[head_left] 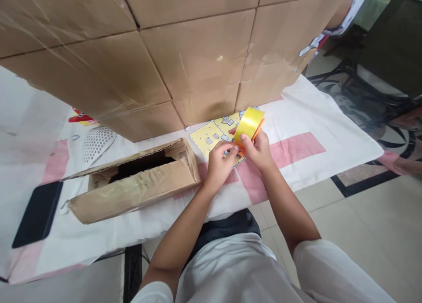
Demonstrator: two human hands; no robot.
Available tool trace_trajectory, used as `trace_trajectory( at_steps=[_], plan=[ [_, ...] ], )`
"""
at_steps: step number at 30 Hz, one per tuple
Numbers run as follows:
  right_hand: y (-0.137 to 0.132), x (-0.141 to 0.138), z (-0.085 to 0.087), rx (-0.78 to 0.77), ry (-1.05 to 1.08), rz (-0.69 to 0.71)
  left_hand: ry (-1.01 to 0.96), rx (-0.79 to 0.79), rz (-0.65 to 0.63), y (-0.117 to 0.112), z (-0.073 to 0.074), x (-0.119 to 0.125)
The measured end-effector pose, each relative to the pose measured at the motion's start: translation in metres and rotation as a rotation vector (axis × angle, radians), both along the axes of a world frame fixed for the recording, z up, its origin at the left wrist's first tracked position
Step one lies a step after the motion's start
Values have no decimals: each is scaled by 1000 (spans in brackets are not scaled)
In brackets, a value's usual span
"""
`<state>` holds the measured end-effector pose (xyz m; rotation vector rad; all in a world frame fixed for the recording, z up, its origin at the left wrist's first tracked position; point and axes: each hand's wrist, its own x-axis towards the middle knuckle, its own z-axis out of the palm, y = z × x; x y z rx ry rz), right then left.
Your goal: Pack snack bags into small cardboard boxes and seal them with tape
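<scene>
A roll of yellow packing tape [251, 120] sits on an orange tape dispenser [259, 129], tilted above the table. My right hand [256, 148] is wrapped round its near side, thumb against the roll. At the dispenser's lower end, my left hand [220, 159] pinches with thumb and fingertips; whether a tape end lies between them is too small to tell. Beneath both hands lies a yellow printed sheet [207, 136], partly covered by them. Just beyond it rises a stack of brown cardboard boxes [201, 57] under clear wrap.
An open narrow cardboard box [141, 191] lies to the left of my hands. Farther left are a black phone [38, 213] and a white perforated object [97, 142]. A pink and white cloth [296, 149] covers the table. Another person's arm [341, 13] shows behind the stack at right.
</scene>
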<state>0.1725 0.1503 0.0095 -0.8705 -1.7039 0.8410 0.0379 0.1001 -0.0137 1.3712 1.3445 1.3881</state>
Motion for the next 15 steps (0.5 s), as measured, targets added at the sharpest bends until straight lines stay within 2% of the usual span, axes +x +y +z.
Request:
trace_trajectory(
  at_steps=[4,8,15],
  plan=[
    [1,2,-4,-45,105,-46,-102,-163,-91,-7,6,3],
    [2,1,-7,-150,248,-75,-145,-193,-149,-7,5,5],
    [6,-5,-9,-275,382,-112,-384,-325,-280,-4,2,2]
  ],
)
